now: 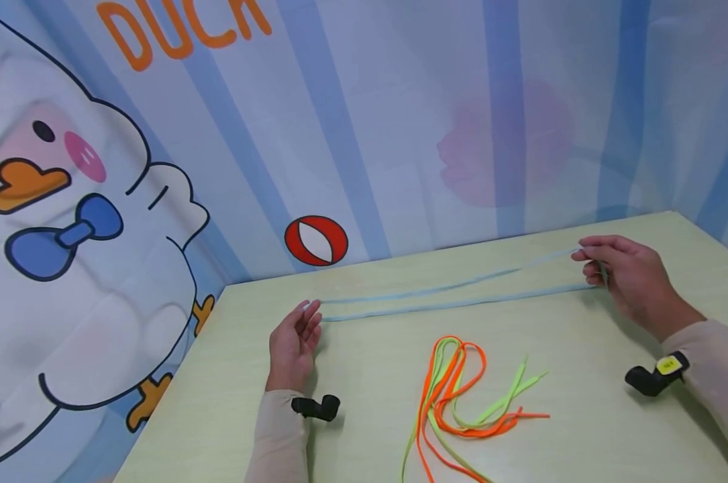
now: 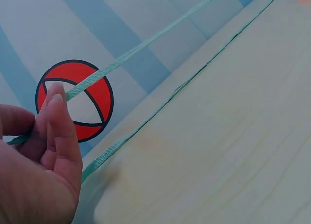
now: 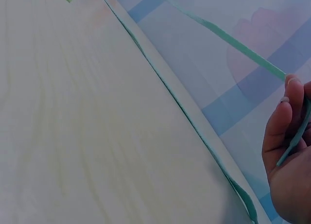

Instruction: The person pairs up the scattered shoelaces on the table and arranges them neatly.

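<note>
A light blue-green flat shoelace (image 1: 448, 306) runs between my hands in two roughly parallel strands above the table. At its left end, my left hand (image 1: 292, 345) pinches the lace between thumb and fingers; in the left wrist view the upper strand (image 2: 146, 42) leaves from the fingertips. My right hand (image 1: 635, 282) pinches the other end, and a short tail of lace hangs across its palm in the right wrist view. The upper strand (image 3: 243, 48) is pulled fairly straight from the right fingertips, while the lower strand passes behind or below that hand.
On the table (image 1: 364, 402), in front of and between my hands, lie an orange shoelace (image 1: 487, 433) and a yellow-green shoelace (image 1: 513, 394), looped and overlapping. Behind the table's far edge stands a printed backdrop (image 1: 376, 134) with a duck and a red ball.
</note>
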Demonstrator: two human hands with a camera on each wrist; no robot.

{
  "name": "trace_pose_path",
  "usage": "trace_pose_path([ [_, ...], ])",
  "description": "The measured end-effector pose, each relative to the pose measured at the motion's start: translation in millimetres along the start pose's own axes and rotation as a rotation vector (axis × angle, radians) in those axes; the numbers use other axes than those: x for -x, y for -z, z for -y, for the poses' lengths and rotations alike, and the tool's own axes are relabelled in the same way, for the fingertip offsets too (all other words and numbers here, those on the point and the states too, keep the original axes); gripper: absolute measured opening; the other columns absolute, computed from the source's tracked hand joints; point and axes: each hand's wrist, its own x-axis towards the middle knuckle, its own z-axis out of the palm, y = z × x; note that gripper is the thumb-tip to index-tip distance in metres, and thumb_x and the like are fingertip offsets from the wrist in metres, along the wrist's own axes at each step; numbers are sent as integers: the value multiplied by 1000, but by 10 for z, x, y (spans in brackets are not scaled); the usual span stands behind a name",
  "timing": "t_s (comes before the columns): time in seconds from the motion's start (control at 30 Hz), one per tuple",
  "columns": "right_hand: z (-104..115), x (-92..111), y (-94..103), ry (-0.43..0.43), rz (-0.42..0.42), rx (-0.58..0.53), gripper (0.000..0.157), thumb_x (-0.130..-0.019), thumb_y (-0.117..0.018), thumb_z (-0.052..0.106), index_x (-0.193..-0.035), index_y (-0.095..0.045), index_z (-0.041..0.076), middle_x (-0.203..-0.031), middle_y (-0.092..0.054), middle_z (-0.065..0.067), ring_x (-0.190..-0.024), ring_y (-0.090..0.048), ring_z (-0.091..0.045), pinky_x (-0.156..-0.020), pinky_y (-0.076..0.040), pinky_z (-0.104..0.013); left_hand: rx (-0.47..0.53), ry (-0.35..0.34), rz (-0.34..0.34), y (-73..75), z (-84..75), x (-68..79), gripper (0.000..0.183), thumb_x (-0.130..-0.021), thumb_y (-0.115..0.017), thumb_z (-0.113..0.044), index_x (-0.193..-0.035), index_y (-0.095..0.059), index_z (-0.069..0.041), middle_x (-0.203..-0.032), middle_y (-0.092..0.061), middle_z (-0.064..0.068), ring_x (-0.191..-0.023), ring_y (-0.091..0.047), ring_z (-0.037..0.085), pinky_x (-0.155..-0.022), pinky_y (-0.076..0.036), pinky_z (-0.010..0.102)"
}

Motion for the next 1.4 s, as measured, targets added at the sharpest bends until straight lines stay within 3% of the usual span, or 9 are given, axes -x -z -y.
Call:
trace_pose_path([
  [0.43,-16,-6,32,-45,9,79,17,-98,-66,20,-113,-71,12,-99,-75,-3,-74,-64,-15,-66,-55,-26,22,44,42,23,42,-27,32,-106,-49,-22,-132,-54,-4,-122,-69,11,-94,-73,16,-74,-56,23],
  [0.6,-33,-5,65,-35,-35,303,16,-99,-65,27,-111,-71,20,-97,-75,6,-79,-67,-12,-70,-57,-24,3,68,33,3,37,-10,31,-104,-51,-23,-129,-52,-5,-132,-64,14,-111,-68,23,-82,-56,26],
  [0.67,-49,-9,86,-27,-59,417,15,-100,-63,31,-110,-70,23,-96,-74,11,-81,-68,-12,-71,-57,-24,-3,78,32,2,36,-6,30,-104,-50,-23,-128,-51,-5,-135,-62,15,-112,-67,24,-83,-55,27],
  [0.77,-68,-19,105,-24,-82,504,16,-101,-61,33,-109,-69,24,-93,-72,15,-82,-69,-11,-72,-57,-24,-11,88,27,5,35,-3,29,-103,-50,-22,-126,-52,-5,-136,-61,16,-104,-70,21,-83,-56,27],
  [1.0,-91,-30,115,-45,-82,629,39,-104,-56,30,-125,-60,-2,-91,-70,17,-82,-69,-8,-71,-57,-24,-20,85,28,18,40,2,25,-102,-50,-19,-122,-55,-4,-137,-59,18,-99,-71,20,-84,-55,27],
  [1.17,-105,-28,122,-54,-83,740,48,-105,-51,33,-132,-55,-7,-93,-67,18,-82,-66,-3,-71,-56,-23,-21,86,22,35,37,-11,30,-103,-50,-20,-128,-52,-3,-136,-60,16,-100,-70,19,-85,-55,27],
  [1.27,-98,-30,125,-58,-84,781,46,-105,-50,31,-131,-56,-6,-96,-68,11,-81,-67,-2,-70,-56,-23,-21,83,24,41,31,-15,33,-103,-49,-20,-132,-50,-3,-138,-59,16,-102,-70,19,-86,-55,26],
  [1.4,-88,-31,133,-59,-90,872,41,-104,-49,27,-127,-61,-5,-106,-71,-10,-79,-67,-3,-66,-55,-26,-21,83,22,40,29,-20,35,-103,-50,-21,-134,-49,-3,-139,-58,16,-103,-70,19,-86,-54,26],
])
